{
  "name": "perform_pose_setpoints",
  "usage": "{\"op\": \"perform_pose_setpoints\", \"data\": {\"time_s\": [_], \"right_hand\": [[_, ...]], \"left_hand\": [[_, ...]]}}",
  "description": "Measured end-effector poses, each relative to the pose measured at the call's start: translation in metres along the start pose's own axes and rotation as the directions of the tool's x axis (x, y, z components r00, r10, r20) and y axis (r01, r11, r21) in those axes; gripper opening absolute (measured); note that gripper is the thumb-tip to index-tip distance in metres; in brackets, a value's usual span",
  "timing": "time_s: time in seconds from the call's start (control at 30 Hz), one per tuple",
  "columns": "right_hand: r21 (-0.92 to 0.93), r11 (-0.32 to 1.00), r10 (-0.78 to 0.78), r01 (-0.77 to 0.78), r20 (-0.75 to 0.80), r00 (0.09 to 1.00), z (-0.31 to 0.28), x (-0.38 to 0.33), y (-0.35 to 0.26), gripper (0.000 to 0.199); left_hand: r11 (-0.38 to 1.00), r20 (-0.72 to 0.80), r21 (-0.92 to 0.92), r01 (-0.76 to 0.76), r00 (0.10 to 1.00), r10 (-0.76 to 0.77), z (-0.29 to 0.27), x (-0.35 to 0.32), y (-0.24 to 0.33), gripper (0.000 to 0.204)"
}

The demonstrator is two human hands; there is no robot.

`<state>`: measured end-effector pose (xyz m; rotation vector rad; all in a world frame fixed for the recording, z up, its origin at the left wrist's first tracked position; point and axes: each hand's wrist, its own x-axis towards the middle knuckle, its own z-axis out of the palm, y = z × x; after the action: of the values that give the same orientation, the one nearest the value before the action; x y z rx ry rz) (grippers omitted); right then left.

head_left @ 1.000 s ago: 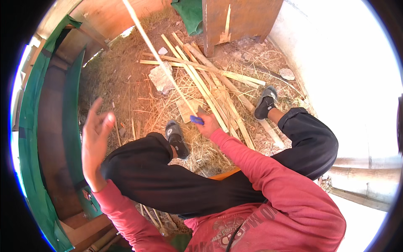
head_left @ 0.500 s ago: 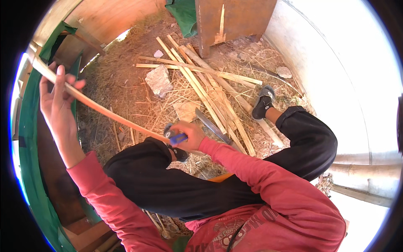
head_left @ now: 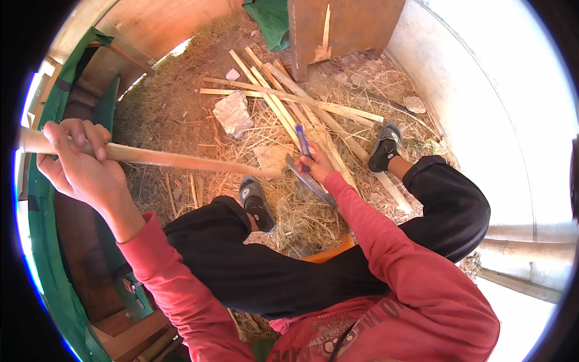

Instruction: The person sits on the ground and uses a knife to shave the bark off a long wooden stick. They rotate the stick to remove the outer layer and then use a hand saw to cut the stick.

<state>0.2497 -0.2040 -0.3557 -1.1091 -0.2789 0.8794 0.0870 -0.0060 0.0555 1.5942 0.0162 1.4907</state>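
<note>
Wooden strip (head_left: 187, 160): one, long, narrow, pale tan, slightly bowed; extended above the ground from the left hand toward the middle. Left hand (head_left: 84, 158): raised, fingers curled around the strip's outer end. Right hand (head_left: 318, 165): lower, reaching forward, closed around a slim blue tool (head_left: 302, 140). Half a second earlier, it had been at the strip's inner end; now it stood apart.

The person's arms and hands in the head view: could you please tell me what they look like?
Both arms wear long red sleeves, the left sleeve and right sleeve looking plain. The left hand and right hand wear no gloves, and no watch shows on the left wrist.
</note>
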Motion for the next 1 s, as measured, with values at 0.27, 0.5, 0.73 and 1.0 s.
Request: {"op": "perform_pose_setpoints", "data": {"time_s": [0.27,0.5,0.73,1.0], "right_hand": [[-0.279,0.933,-0.195,0.227,0.137,0.971,0.110,-0.032,-0.117,0.034],[-0.639,0.571,-0.519,0.515,0.205,0.830,0.160,-0.085,-0.170,0.015],[-0.243,0.919,-0.299,0.311,0.083,0.951,0.135,-0.122,-0.156,0.012],[-0.440,0.822,-0.337,0.362,0.138,0.931,0.127,-0.127,-0.159,0.012]], "left_hand": [[0.999,-0.099,0.000,0.033,0.995,-0.032,0.014,-0.042,-0.023,0.016],[0.939,0.098,0.049,0.341,0.934,-0.345,0.009,-0.069,-0.032,0.025],[0.964,-0.019,-0.152,0.218,0.975,-0.224,0.012,-0.056,-0.007,0.024],[0.968,-0.066,-0.240,0.075,0.993,-0.094,0.005,-0.064,0.022,0.029]]}}
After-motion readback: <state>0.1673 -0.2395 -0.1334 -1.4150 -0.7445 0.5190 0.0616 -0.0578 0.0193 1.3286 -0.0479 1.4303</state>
